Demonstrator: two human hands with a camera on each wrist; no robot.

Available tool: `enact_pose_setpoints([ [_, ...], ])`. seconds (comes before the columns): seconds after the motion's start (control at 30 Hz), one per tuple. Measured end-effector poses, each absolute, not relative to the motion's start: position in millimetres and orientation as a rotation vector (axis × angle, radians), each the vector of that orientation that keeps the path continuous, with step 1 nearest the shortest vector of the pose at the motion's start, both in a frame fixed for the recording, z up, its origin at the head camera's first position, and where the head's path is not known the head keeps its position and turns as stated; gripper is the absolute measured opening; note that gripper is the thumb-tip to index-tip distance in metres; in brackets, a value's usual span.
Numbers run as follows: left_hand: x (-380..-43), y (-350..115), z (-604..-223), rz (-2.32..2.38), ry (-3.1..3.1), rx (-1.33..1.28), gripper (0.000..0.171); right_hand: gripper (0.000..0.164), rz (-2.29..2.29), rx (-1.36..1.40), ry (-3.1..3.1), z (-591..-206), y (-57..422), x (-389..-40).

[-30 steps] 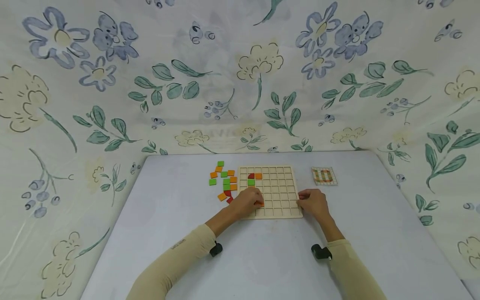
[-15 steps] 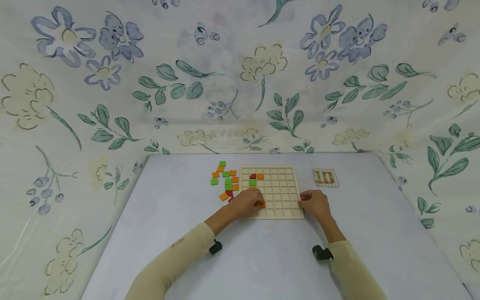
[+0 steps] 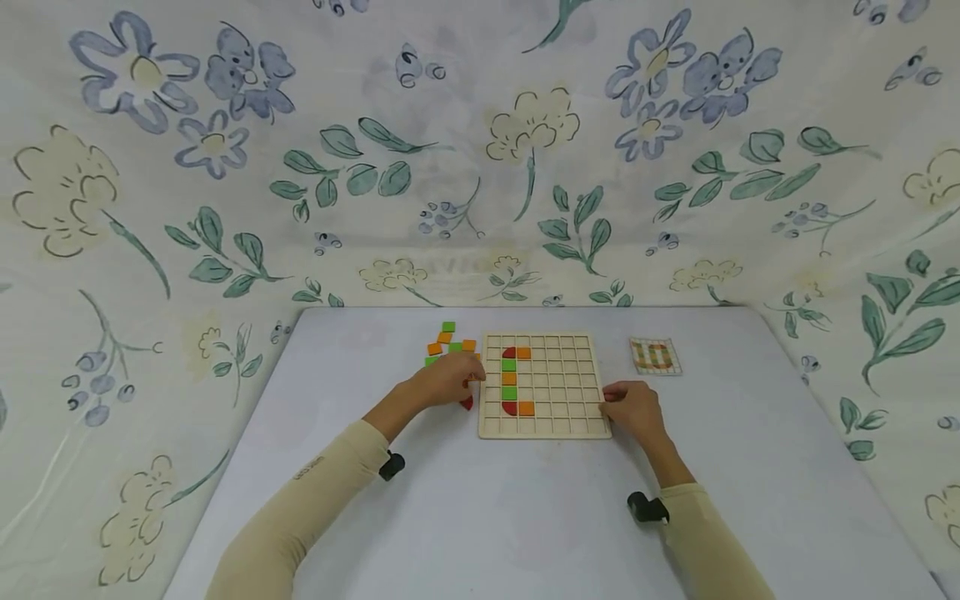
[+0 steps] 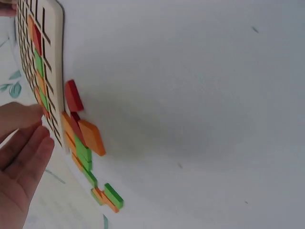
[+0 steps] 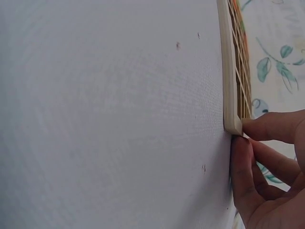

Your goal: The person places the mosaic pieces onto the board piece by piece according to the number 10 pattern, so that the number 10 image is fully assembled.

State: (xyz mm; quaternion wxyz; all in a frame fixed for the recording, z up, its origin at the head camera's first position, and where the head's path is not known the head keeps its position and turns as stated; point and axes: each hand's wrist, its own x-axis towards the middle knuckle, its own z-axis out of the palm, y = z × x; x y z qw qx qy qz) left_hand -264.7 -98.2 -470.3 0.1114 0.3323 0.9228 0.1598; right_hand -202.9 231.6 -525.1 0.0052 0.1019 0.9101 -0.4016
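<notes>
While nr tiles [image 4: 92,137], L hand [image 3: 450,379] twd board [image 3: 566,387]

We see a pale cream board [image 3: 562,379] with a square grid. Its column of tiles [image 3: 509,379] runs red, green, orange, green, red. The table [image 3: 525,517] looks whitish to us, the sleeves [image 3: 300,492] beige, the card [image 3: 656,357] checked in orange and green, the cloth [image 3: 480,283] white with blue flowers and green leaves.

Downward head view, wrist views near board [image 3: 566,386]
</notes>
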Motion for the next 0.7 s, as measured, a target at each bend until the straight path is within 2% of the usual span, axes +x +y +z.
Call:
enact_pose_setpoints([
  [0.7,-255,-105,-499,0.454,2.728,0.978,0.025,0.024,-1.27,0.311,2.85,-526,233,-204],
])
